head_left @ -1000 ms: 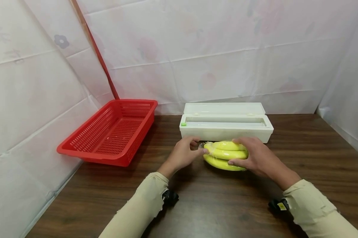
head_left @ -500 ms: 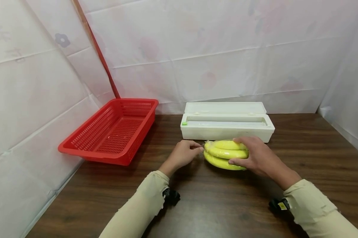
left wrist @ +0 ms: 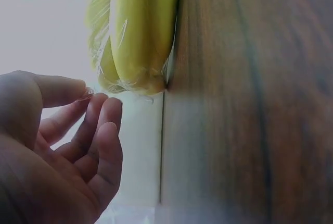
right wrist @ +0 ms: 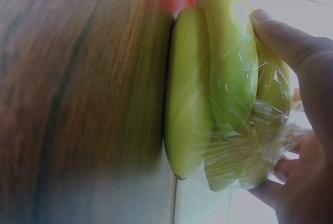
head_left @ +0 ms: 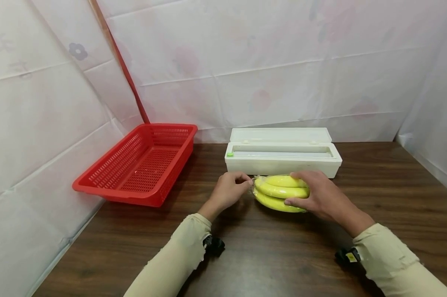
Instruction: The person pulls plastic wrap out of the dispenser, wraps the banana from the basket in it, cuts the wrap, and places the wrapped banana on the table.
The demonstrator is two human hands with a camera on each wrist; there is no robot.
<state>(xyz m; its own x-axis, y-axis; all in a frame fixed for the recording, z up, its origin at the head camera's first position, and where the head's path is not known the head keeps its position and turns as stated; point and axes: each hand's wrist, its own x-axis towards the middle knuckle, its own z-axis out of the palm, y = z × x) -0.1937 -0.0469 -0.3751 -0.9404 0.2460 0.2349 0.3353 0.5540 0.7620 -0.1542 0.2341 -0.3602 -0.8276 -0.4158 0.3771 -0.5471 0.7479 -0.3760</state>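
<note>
A bunch of yellow bananas (head_left: pixel 281 192), wrapped in clear cling film (right wrist: pixel 244 151), lies on the table in front of the white box in the head view. My right hand (head_left: pixel 317 194) grips the bunch from the right, thumb on the near side and fingers over the top and far end. At the stem end, my left hand (head_left: pixel 228 189) pinches a small twist of the film between thumb and forefinger, as the left wrist view shows. Its other fingers (left wrist: pixel 109 143) are loosely bent. The film is gathered and crinkled at the bunch's right end.
Behind the bananas stands a long white cling film dispenser (head_left: pixel 282 167) with its lid (head_left: pixel 280 135) raised and a roll inside. A red plastic basket (head_left: pixel 158 187) sits at the left. Floral white sheeting (head_left: pixel 282 82) lines the back and sides of the wooden table (head_left: pixel 268 255).
My left hand has drawn slightly left from the bananas' stem end, and its thumb no longer overlaps the fruit. The right hand and the bunch have hardly moved.
</note>
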